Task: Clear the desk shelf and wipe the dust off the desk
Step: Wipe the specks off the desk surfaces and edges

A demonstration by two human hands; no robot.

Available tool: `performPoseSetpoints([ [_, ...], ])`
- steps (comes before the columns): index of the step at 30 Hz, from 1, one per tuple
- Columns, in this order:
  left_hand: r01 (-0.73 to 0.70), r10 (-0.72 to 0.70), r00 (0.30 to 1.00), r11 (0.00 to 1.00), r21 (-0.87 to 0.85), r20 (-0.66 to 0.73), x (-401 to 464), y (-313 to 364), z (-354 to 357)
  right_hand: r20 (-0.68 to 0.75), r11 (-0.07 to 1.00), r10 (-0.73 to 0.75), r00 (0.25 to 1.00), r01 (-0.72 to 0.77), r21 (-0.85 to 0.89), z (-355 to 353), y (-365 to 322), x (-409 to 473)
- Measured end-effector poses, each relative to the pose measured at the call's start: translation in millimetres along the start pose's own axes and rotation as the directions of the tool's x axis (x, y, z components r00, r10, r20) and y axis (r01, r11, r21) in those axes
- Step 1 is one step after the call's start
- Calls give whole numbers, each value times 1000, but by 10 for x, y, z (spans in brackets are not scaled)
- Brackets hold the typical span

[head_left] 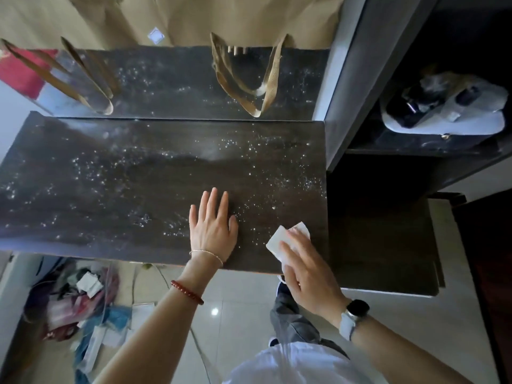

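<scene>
The dark wooden desk top (110, 195) is speckled with white dust, with a cleaner dark streak across its middle. My left hand (212, 227) lies flat on it near the front edge, fingers straight. To its right, my right hand (304, 270) holds a folded white wipe (279, 241) against the desk's front right corner. A mirror (180, 81) stands along the back of the desk and reflects the dusty surface.
Tan bag straps (266, 87) hang in front of the mirror. A dark shelf unit (415, 145) at the right holds a grey bag (448, 106). A lower dark shelf (382, 245) sits beside the desk. Clothes and papers (83, 300) lie piled on the tiled floor at lower left.
</scene>
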State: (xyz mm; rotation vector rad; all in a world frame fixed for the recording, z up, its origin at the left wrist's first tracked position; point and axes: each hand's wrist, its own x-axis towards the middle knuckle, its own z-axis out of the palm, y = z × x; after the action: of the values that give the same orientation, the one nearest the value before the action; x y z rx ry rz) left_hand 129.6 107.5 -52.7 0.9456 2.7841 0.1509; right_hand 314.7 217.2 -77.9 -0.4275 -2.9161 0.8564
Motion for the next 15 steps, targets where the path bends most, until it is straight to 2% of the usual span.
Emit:
performPoseSetpoints([
  [2,-2,1,1000,1000,31,28,230,-70,7,92,989,-24,995,37,-142,0,65,68],
  [5,3,-6,996,999,32,89,487,-150,23,35,939,123,992,-105,-326,-128,243,406],
  [8,28,-32,990,999,29,138,583,-183,33,-15,925,258,966,-251,-284,-279,382,821],
  [10,39,-42,987,999,22,153,595,-189,40,18,945,253,967,-243,-221,-284,378,924],
  [12,42,-44,987,999,14,153,593,-200,46,104,979,80,991,-59,-195,-230,264,808],
  [14,41,-41,988,999,6,151,593,-206,53,261,960,-171,950,220,-173,-149,141,569],
  [15,40,-40,987,999,2,157,592,-207,58,309,937,-248,918,308,-165,-134,141,478],
])
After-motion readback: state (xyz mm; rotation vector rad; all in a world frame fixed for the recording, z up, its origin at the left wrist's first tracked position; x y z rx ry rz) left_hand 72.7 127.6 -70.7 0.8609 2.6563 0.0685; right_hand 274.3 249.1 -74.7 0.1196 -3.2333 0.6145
